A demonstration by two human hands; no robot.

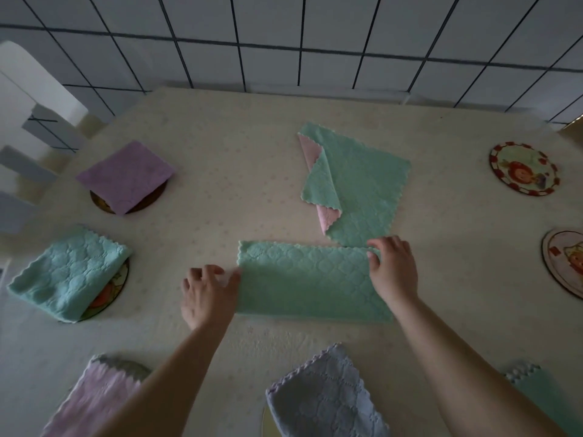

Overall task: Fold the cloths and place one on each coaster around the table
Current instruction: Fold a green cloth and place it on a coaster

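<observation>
A green cloth (303, 282), folded in half into a long rectangle, lies in the middle of the table. My left hand (208, 293) touches its left edge with the thumb, fingers loosely spread. My right hand (391, 269) pinches the cloth's far right corner. Behind it lies an unfolded green cloth (359, 187) with a pink cloth (310, 151) peeking out underneath. Two round coasters, one (523, 168) at the right and another (564, 263) at the right edge, are bare.
Folded cloths sit on coasters: purple (126, 176) at far left, teal (69, 274) at left, blue-grey (325, 402) near me, pink (91, 402) at bottom left. A teal cloth corner (533, 383) shows bottom right. A tiled wall (284, 42) backs the table.
</observation>
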